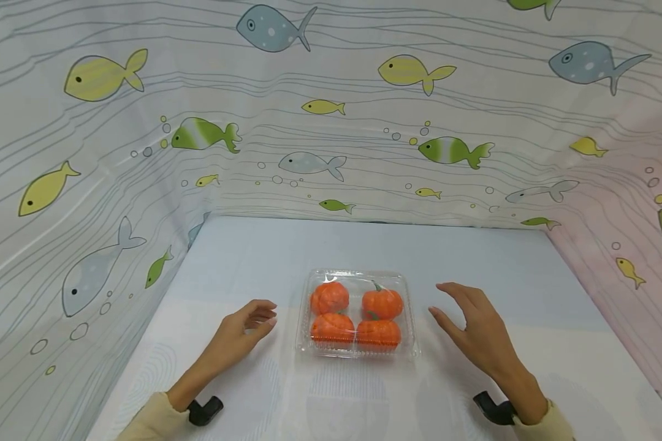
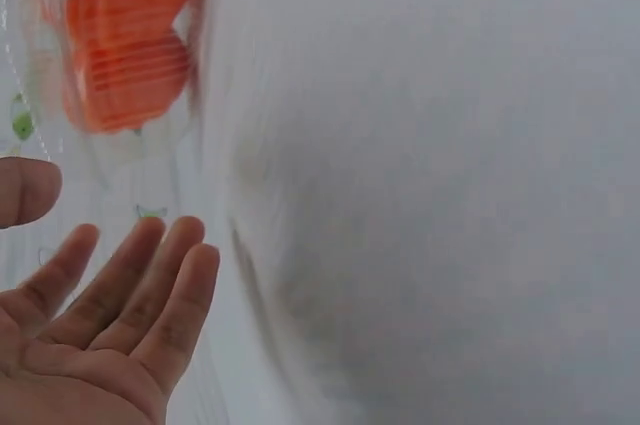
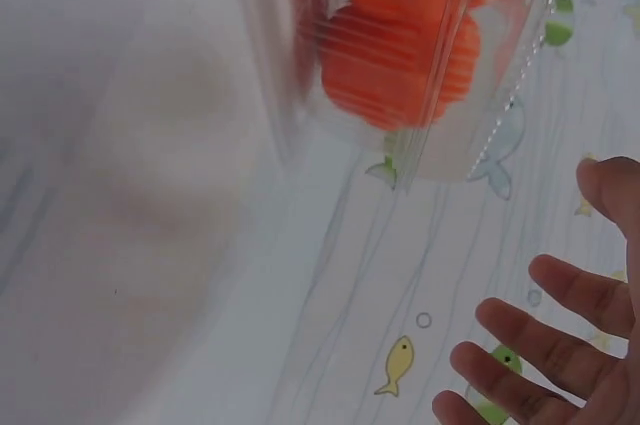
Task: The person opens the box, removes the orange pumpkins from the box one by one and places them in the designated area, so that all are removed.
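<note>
A clear plastic clamshell box [image 1: 358, 278] stands closed in the middle of the table, with several small orange pumpkins [image 1: 382, 304] inside; green stems show on some. My left hand [image 1: 243, 331] hovers to the left of the box, apart from it, fingers loosely bent and holding nothing. On the other side, my right hand [image 1: 477, 327] is spread, thumb and fingers apart, also not touching the box. Both wrist views show the box's side, with orange pumpkins [image 2: 130, 75] seen through the plastic, beyond the fingertips.
The white table [image 1: 254, 257] carries faint printed patterns near its front. Fish-printed cloth [image 1: 364, 135] hangs behind it and along both sides. Each wrist wears a black strap-like mount [image 1: 205, 410].
</note>
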Demonstrator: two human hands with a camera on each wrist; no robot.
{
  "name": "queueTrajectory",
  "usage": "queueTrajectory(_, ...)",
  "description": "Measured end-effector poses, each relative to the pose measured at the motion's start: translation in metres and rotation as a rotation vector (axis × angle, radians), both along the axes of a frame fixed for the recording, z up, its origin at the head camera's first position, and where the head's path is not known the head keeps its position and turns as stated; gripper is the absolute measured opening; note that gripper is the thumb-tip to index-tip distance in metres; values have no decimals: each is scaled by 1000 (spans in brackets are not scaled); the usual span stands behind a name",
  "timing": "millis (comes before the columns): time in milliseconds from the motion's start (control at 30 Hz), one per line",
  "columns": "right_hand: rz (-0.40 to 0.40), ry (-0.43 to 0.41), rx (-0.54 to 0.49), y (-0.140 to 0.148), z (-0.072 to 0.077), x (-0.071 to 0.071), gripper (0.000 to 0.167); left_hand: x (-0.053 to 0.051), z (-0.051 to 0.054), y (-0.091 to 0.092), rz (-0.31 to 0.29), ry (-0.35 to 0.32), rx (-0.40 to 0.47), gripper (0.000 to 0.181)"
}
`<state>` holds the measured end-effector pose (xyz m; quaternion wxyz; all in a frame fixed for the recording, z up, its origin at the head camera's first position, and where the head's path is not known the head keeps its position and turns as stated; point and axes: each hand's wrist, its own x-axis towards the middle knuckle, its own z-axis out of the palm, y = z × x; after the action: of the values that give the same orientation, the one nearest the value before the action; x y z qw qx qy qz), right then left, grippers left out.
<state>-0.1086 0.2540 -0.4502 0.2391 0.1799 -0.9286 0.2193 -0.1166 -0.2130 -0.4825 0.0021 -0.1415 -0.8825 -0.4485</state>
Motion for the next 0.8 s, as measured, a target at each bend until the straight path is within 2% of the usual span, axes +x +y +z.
queueTrajectory(100, 36, -3, 1, -9, 1, -1, 57, 2, 2, 6, 3, -92, 56, 33)
queueTrajectory(167, 55, 1, -6, -14, 1, -2, 58, 3, 2, 9, 1, -130, 80, 31)
queueTrajectory(400, 95, -45, -11, -32, 8, -6, 58, 7, 0, 18, -57, -177, 125, 30)
queueTrajectory(600, 178, -67, 6, -57, 14, -11, 59, 9, -6, 24, -139, -212, 198, 32)
queueTrajectory(800, 274, -80, 29, -85, 15, -13, 56, 9, -8, 24, -182, -330, 288, 37)
